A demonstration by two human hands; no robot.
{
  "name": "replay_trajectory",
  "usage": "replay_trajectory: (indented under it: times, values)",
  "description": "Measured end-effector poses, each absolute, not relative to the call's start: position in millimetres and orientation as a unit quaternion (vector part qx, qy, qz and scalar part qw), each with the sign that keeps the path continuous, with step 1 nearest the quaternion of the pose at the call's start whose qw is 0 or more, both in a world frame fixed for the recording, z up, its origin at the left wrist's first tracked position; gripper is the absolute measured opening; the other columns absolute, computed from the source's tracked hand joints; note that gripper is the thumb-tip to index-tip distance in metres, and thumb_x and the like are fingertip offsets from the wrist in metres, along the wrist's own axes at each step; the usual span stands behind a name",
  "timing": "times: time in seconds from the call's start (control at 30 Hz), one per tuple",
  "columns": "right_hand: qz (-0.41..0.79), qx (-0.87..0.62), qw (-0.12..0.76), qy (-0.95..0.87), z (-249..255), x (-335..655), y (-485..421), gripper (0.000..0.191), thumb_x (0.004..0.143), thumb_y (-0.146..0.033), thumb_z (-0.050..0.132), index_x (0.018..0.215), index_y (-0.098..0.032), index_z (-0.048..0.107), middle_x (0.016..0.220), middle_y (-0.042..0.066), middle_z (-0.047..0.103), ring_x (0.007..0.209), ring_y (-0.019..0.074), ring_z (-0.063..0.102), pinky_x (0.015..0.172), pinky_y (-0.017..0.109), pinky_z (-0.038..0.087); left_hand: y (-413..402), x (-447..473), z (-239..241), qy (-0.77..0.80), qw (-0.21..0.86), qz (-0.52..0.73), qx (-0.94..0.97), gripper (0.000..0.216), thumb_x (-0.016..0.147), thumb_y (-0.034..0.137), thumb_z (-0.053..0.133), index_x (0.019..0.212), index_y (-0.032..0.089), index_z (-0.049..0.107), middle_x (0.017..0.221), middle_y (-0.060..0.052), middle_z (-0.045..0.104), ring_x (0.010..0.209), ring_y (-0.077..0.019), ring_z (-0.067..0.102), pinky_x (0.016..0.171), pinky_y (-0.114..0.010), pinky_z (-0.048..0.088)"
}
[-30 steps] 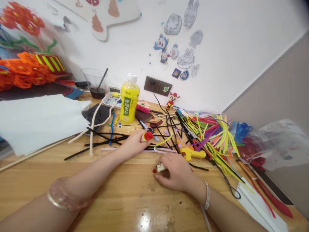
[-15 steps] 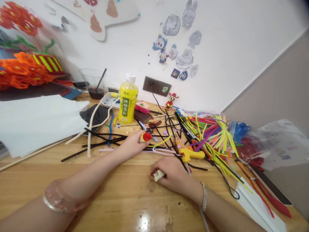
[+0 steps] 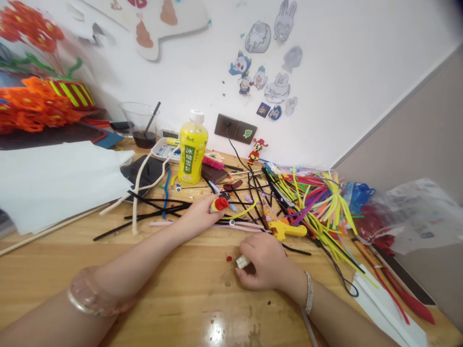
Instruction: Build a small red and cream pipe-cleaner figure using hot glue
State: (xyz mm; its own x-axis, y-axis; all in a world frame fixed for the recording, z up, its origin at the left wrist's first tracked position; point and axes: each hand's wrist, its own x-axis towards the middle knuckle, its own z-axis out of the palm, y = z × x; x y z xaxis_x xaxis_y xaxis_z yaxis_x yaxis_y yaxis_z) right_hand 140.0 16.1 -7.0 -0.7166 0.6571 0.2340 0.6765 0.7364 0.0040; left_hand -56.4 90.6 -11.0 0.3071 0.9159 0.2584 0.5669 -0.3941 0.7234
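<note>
Surroundings: the wooden table (image 3: 173, 289) is bare toward its near edge and crowded toward its far edge. Just beyond your right hand (image 3: 264, 262) a yellow glue gun (image 3: 287, 229) lies among black stems (image 3: 159, 205), some of which pass behind your left hand (image 3: 202, 212). Lilac stems (image 3: 238, 225) and a googly eye (image 3: 232, 222) lie between your hands and that clutter. A yellow bottle (image 3: 193, 154) stands upright beyond your left hand; a clear cup (image 3: 139, 123) of dark liquid stands nearer the far left corner. Toward the right edge: a loose bundle of coloured stems (image 3: 325, 197). White sheets (image 3: 61, 178) cover part of the left side.

Hands: your left is closed around a red-and-yellow piece (image 3: 219, 205), over the middle of the surface. Your right is curled, thumb and fingers gripping a cream object (image 3: 243, 261), nearer the near edge. A small red bit (image 3: 229, 259) lies just beside that object's exposed end.

Axes: the red-and-yellow piece runs roughly sideways, red end toward the right edge; your fingers hide the rest. The cream object's visible end points toward the left edge; its full length is hidden.

Writing: the bottle's green panel reads 冰糖雪梨, top to bottom; the smaller print above is too small to read.
</note>
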Motion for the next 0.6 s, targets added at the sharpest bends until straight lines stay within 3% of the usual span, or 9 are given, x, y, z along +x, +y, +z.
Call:
replay_trajectory:
  times: [0.6]
  values:
    - [-0.067,-0.379,0.076,-0.920,-7.0,135.7,16.2,0.015,0.062,-0.027,0.045,0.061,-0.017,0.055,0.056,0.005,0.059,0.053,0.0182,0.053,0.050,0.028,0.035,90.1,-55.8,-9.8,0.482,0.256,0.331,0.770,0.013,0.072,0.030,0.050,0.076,0.020,0.058,0.077,-0.001,0.063,0.077,-0.0207,0.058,0.073,-0.029,0.044]
